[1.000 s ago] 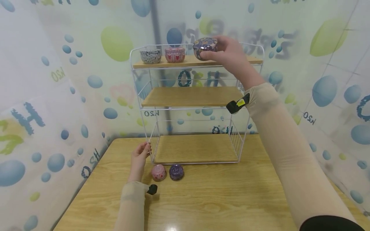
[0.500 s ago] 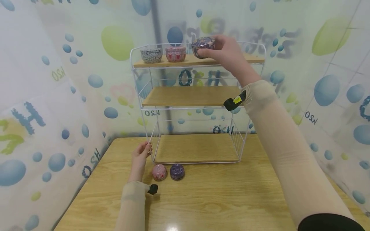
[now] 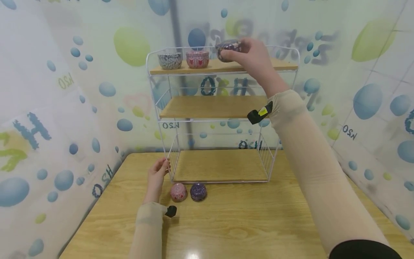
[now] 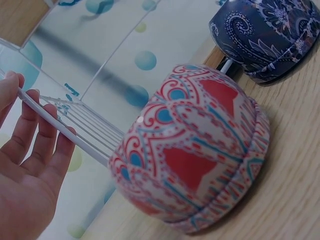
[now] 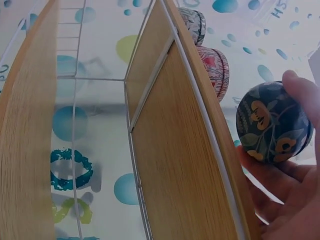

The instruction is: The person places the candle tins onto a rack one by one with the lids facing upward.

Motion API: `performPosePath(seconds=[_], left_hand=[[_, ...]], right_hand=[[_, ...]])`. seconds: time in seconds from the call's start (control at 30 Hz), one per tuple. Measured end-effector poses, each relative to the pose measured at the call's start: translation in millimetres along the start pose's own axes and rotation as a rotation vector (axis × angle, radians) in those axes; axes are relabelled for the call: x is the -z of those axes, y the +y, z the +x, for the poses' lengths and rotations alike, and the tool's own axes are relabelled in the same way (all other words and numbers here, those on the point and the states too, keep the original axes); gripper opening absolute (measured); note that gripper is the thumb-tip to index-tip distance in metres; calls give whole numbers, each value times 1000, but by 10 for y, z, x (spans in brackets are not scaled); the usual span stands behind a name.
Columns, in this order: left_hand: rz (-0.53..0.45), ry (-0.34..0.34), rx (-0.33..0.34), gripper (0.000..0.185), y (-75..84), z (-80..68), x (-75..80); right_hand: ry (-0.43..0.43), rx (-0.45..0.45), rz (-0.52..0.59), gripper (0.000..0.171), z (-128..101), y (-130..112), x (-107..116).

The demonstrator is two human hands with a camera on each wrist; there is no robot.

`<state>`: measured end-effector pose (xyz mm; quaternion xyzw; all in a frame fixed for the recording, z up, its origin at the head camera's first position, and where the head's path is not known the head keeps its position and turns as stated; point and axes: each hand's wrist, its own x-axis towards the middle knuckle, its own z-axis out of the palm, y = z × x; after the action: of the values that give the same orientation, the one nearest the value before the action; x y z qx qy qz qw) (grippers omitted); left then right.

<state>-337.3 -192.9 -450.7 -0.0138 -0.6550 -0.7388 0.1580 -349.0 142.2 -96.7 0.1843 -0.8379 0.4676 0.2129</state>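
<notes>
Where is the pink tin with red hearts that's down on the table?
In the head view, the pink tin sits on the table in front of the rack's left corner, between the left hand and the purple tin.

dark floral round tin [image 3: 228,49] at top shelf [image 3: 278,67] level

The right hand [image 3: 255,57] is holding a dark floral tin [image 3: 228,48] at the top shelf [image 3: 275,66] of a white wire rack [image 3: 161,93], beside a red tin [image 3: 197,59] and a grey tin [image 3: 169,60]. The left hand [image 3: 157,176] is touching the rack's front left post, with a pink tin [image 3: 178,191] and a purple tin [image 3: 198,191] sitting on the table [image 3: 245,219] just beside it.
</notes>
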Motion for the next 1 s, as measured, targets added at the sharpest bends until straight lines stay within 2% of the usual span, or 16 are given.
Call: performPosePath(seconds=[0.2,0.53,0.83,1.0], left_hand=[[-11,6,1,29,7,8,1],[-8,6,1,26,13,-4,-3],[-12,8,-3,21,2,-6,-11],[-13,11,-15,26,0,10,-13]], right_hand=[[21,-45,-13,56,-12,-5,-34],[-17,-54,-143,53,-5,-12,-63],[-47,-94,-165,57,11,-31,-79],[-65,-100,-204,57,25,-58,-56]])
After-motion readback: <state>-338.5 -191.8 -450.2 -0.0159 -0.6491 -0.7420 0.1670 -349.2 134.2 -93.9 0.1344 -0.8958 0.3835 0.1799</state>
